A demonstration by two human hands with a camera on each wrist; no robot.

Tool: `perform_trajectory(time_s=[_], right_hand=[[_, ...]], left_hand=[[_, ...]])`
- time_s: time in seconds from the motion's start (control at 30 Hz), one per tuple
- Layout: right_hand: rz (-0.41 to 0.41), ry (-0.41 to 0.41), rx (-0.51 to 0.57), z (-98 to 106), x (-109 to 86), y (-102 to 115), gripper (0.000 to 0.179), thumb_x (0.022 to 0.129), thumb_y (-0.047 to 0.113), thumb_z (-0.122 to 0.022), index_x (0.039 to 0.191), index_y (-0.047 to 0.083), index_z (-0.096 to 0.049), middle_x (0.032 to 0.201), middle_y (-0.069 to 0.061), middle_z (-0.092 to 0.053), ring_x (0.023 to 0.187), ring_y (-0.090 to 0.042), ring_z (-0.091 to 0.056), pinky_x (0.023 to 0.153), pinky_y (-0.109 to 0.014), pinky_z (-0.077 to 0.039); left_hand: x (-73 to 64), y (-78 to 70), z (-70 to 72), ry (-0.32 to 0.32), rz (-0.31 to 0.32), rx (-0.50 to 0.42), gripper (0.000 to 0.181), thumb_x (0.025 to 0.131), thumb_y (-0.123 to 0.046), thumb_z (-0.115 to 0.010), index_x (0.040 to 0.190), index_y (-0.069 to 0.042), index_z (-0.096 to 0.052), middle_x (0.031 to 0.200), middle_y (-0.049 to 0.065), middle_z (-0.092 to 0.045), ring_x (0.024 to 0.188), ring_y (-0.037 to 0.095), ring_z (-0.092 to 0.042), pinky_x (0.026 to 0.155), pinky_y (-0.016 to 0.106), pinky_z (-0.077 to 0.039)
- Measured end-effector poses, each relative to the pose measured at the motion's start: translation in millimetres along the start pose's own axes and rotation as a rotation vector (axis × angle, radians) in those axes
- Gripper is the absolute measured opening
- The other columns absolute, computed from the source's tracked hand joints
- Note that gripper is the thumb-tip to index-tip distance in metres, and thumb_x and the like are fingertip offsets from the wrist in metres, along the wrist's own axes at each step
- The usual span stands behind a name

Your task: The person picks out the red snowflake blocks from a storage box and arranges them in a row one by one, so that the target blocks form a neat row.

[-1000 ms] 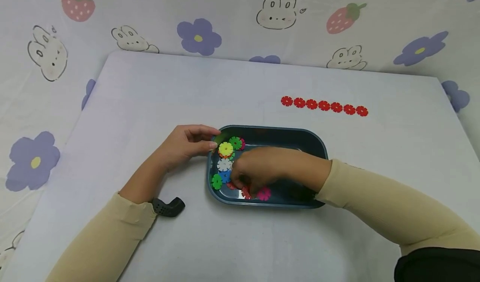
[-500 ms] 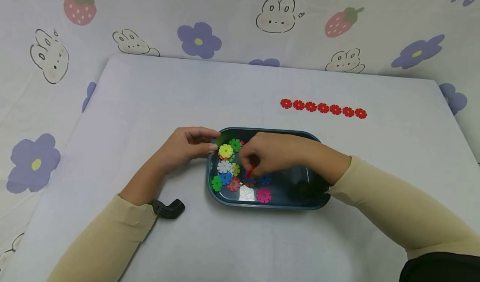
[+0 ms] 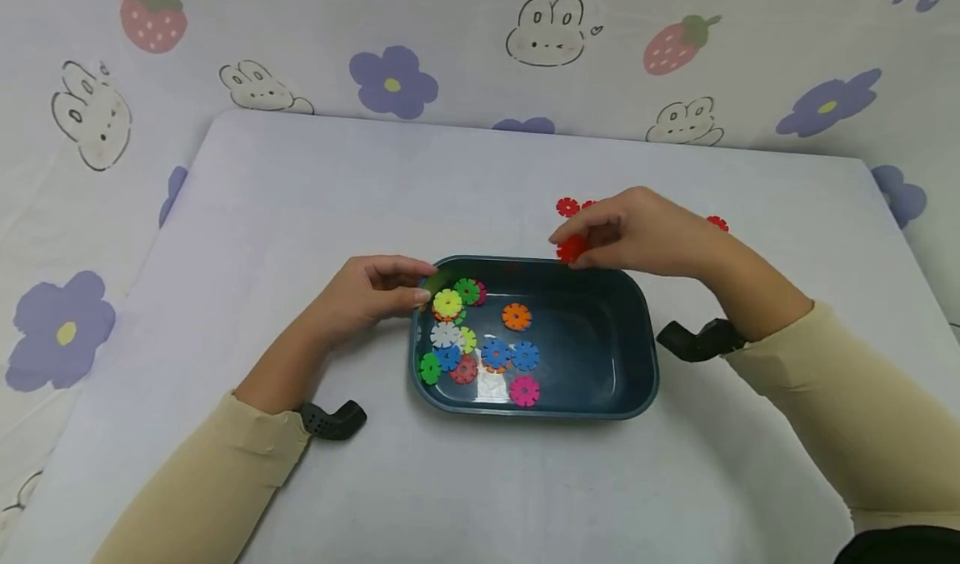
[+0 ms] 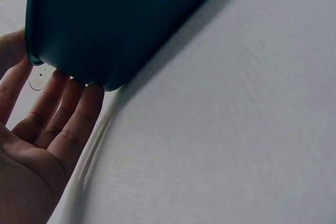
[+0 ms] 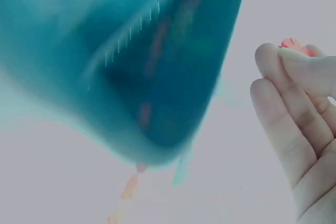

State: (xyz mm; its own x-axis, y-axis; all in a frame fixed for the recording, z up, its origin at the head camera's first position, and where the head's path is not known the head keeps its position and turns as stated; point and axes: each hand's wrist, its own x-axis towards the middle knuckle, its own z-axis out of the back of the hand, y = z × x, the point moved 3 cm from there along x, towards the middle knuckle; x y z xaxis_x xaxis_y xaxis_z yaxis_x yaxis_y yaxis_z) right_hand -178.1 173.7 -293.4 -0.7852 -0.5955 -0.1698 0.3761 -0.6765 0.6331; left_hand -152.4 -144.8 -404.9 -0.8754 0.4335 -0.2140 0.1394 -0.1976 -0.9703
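Observation:
A dark blue plastic tray (image 3: 600, 364) stands mid-table. At its upper left corner my left hand (image 3: 375, 287) holds the rim; the left wrist view shows fingertips against the outer wall of the tray (image 4: 115, 30). My right hand (image 3: 637, 231) pinches a red snowflake disc (image 3: 572, 248) between thumb and fingers, just past the tray's far rim. In the right wrist view, only part of that red disc (image 5: 294, 44) shows above the thumb. Behind the right hand runs a row of red snowflake discs (image 3: 567, 207), mostly covered by it.
Inside the tray, at its left and middle, lie several snowflake discs: a yellow one (image 3: 447, 302), a white one (image 3: 446, 335), an orange one (image 3: 516, 316), blue ones (image 3: 525, 356) and a pink one (image 3: 524, 391). The white table (image 3: 360, 181) ends at a patterned cloth (image 3: 465, 39).
My right hand has lifted a red snowflake disc out of the tray and carried it up and right, over the far rim toward the red row. The left hand has stayed on the rim.

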Motion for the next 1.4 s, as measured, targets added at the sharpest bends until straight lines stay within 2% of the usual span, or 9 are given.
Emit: perform_trajectory(time_s=[0.13,0.3,0.4,0.53,0.67,0.8,1.0,1.17,1.4], right_hand=[[-0.123,-0.125,-0.019,28.2,-15.4,-28.3,0.039,0.084,0.007,-0.077,0.121,0.017,-0.071,0.105,-0.007,-0.074,0.095,-0.022,-0.072,0.078,-0.021,-0.057],[-0.323,-0.257,-0.095,57.3,-35.8,-77.5,0.045,0.086,0.026,-0.077,0.129,0.017,-0.066,0.112,-0.011,-0.072,0.091,-0.02,-0.07,0.07,-0.017,-0.053],[-0.437,-0.307,-0.085,68.3,-49.3,-111.1,0.054,0.086,0.039,-0.075,0.134,0.017,-0.062,0.118,-0.013,-0.069,0.093,-0.02,-0.068,0.075,-0.027,-0.055],[-0.551,-0.355,-0.024,76.5,-64.8,-153.4,0.066,0.084,0.052,-0.072,0.138,0.016,-0.058,0.129,-0.017,-0.063,0.113,-0.03,-0.059,0.09,-0.048,-0.051],[-0.636,-0.341,0.038,78.8,-77.8,-187.9,0.073,0.084,0.057,-0.069,0.143,0.017,-0.052,0.137,-0.02,-0.056,0.13,-0.04,-0.042,0.098,-0.065,-0.041],[-0.7,-0.313,0.066,77.4,-87.5,-214.8,0.077,0.084,0.061,-0.067,0.145,0.017,-0.049,0.141,-0.022,-0.051,0.136,-0.043,-0.033,0.102,-0.069,-0.035],[-0.76,-0.287,0.08,72.7,-95.5,-238.3,0.082,0.083,0.064,-0.065,0.148,0.018,-0.045,0.15,-0.025,-0.039,0.14,-0.049,-0.025,0.103,-0.071,-0.033],[-0.794,-0.277,0.091,68.0,-95.3,-245.6,0.086,0.081,0.065,-0.066,0.15,0.02,-0.041,0.155,-0.026,-0.031,0.141,-0.051,-0.021,0.103,-0.071,-0.033],[-0.816,-0.258,0.116,64.7,-92.8,-250.4,0.09,0.078,0.067,-0.068,0.151,0.022,-0.04,0.158,-0.022,-0.028,0.142,-0.049,-0.019,0.104,-0.072,-0.03]], left_hand=[[-0.6,-1.1,0.1,-0.008,0.003,0.016,0.039,0.087,-0.023,-0.076,0.123,-0.011,-0.068,0.122,0.01,-0.066,0.104,0.023,-0.063,0.084,0.029,-0.057],[-1.8,-2.6,-0.5,-0.012,0.007,0.016,0.038,0.087,-0.023,-0.076,0.122,-0.011,-0.068,0.122,0.009,-0.067,0.104,0.023,-0.064,0.085,0.029,-0.057],[-1.6,-2.4,-1.8,-0.007,0.009,0.01,0.038,0.087,-0.023,-0.076,0.122,-0.011,-0.068,0.123,0.009,-0.067,0.103,0.023,-0.064,0.085,0.029,-0.058],[-1.6,-1.8,-1.8,-0.006,0.005,0.01,0.038,0.087,-0.024,-0.076,0.122,-0.011,-0.069,0.122,0.009,-0.067,0.102,0.023,-0.064,0.085,0.029,-0.058],[-1.6,-1.0,-1.7,-0.009,0.002,0.019,0.038,0.087,-0.024,-0.077,0.122,-0.011,-0.069,0.121,0.01,-0.068,0.103,0.023,-0.064,0.084,0.029,-0.058],[-1.9,-1.5,-1.6,-0.013,0.0,0.026,0.038,0.087,-0.024,-0.076,0.122,-0.011,-0.069,0.121,0.01,-0.068,0.103,0.023,-0.064,0.084,0.029,-0.058],[-2.6,-3.6,-1.5,-0.012,-0.007,0.025,0.037,0.087,-0.023,-0.076,0.122,-0.01,-0.069,0.12,0.011,-0.068,0.102,0.023,-0.064,0.084,0.029,-0.058],[-3.1,-4.5,-1.6,-0.011,-0.011,0.033,0.037,0.088,-0.023,-0.076,0.122,-0.011,-0.069,0.119,0.011,-0.068,0.101,0.023,-0.064,0.083,0.028,-0.058],[-2.7,-3.9,-2.0,0.001,-0.021,0.027,0.039,0.088,-0.023,-0.075,0.123,-0.009,-0.068,0.12,0.012,-0.068,0.1,0.022,-0.065,0.084,0.029,-0.058]])
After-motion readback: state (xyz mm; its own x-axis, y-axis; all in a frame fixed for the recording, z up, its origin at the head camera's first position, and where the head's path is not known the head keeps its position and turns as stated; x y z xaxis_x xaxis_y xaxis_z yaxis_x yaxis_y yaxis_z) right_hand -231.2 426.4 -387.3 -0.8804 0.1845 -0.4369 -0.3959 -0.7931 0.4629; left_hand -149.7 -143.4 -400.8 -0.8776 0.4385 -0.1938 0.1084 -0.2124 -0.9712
